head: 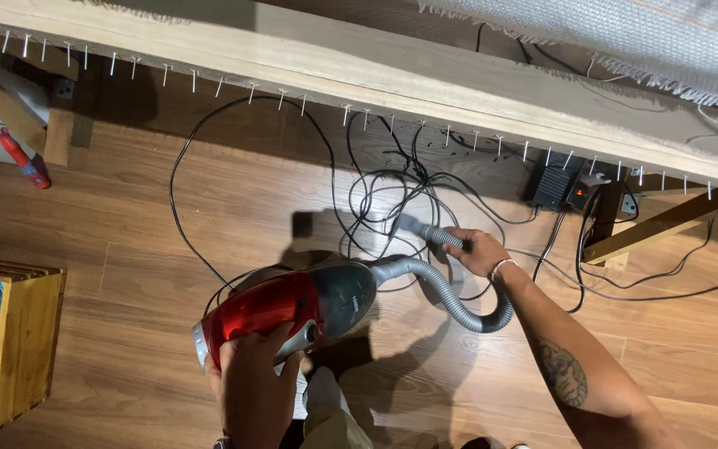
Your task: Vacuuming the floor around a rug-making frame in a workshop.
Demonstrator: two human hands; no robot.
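My left hand (253,387) grips the handle of a red and dark grey handheld vacuum cleaner (292,306), holding it above the wooden floor. A grey ribbed hose (459,301) curves from its front round to my right hand (479,249), which is closed on the hose near its nozzle (411,224). The nozzle points left at a tangle of black cables (388,195) on the floor under a long wooden beam (359,71).
The beam has a row of nails along its lower edge. A power strip with a black adapter (571,187) lies at the right. A wooden crate (22,341) with turquoise yarn stands at the left. A red tool (22,158) lies upper left. Woven fabric (625,37) hangs upper right.
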